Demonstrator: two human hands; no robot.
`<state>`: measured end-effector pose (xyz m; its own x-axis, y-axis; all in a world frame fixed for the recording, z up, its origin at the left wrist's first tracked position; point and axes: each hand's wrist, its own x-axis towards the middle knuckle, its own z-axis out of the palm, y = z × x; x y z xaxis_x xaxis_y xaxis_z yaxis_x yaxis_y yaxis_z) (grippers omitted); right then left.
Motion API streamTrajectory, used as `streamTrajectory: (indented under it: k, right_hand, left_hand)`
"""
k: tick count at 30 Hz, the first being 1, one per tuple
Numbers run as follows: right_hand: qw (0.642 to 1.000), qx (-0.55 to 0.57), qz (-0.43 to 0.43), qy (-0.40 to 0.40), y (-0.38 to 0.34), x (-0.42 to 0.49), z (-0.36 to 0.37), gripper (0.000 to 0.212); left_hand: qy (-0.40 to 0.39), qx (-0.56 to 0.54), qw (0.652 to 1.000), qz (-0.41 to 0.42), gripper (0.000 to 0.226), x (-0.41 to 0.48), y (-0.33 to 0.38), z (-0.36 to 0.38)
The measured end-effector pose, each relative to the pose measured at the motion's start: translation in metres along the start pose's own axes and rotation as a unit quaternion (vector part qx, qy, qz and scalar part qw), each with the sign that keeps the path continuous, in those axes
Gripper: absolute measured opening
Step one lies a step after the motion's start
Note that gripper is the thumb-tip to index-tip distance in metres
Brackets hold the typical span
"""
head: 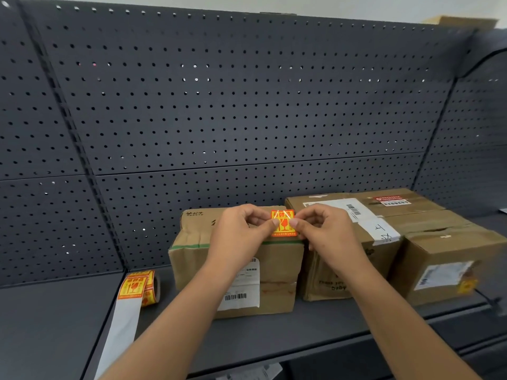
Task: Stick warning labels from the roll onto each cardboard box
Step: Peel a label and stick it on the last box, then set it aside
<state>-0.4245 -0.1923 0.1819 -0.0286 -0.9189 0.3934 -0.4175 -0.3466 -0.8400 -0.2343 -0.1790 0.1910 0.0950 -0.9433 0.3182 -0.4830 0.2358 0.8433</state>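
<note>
Warning label [284, 223] is pinched between left hand [241, 229] and right hand [325, 231] over the left box [192, 256]; lay it flat, then press outward.

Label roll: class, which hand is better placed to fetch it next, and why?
Left. The label roll lies left of the box being labelled, on the side of the left hand; the right hand would probably have to cross over.

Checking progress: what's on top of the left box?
A warning label, pinched by the left hand and right hand, at the top front edge of the box; stuck or not, unclear. The hands cover part of the top.
</note>
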Motion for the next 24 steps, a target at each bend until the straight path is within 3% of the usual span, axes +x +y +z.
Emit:
streamTrajectory:
  k: [24]
  right_hand:
    - [0.999,-0.035,0.024,-0.006,0.016,0.002,0.005,0.008]
  left_hand:
    - [-0.005,0.1,0.995,0.005,0.018,0.005,-0.003,0.015]
